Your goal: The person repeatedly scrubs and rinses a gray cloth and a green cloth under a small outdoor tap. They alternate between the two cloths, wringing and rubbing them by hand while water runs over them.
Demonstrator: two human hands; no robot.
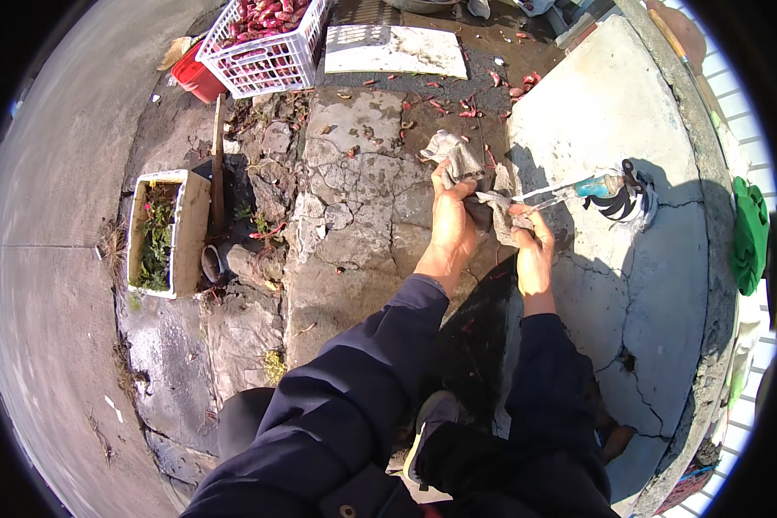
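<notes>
My left hand [453,223] is closed around a crumpled grey cloth [464,161], which looks like a worn work glove. To its right, my right hand [533,255] pinches another grey, floppy piece of the same kind of fabric [502,214]. The two pieces hang close together, and I cannot tell whether they are joined. Just beyond the right hand, on the pale concrete ledge [639,293], lies a teal cylindrical object [599,186] with clear plastic and black straps [617,205] around it.
A white plastic crate [263,62] full of red pods stands at the far left, beside a red bucket [200,76]. Nearer is a white planter box [192,233] with plants. A white board [394,52] lies ahead on cracked, uneven ground. Green cloth [749,233] hangs at right.
</notes>
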